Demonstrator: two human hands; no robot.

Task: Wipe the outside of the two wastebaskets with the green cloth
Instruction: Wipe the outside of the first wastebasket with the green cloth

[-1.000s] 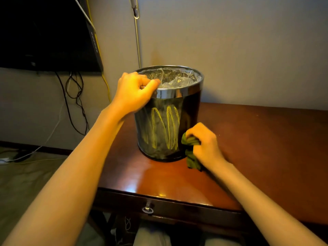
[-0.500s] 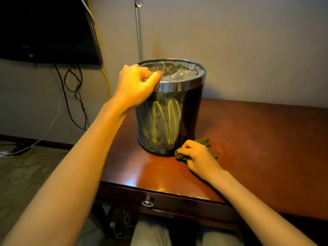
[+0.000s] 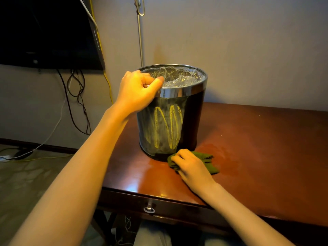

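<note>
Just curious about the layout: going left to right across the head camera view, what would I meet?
Dark screen on the wall → hanging cables → left hand gripping the rim → wastebasket → green cloth under the right hand → bare table.

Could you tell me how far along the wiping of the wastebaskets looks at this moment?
Nothing looks finished: yellow scrawls still cover the side of the wastebasket. In hand: the left hand grips its chrome rim, while the right hand presses the green cloth on the table at the base, not on the side. Left: wiping this basket, plus a second one, not in view.
</note>
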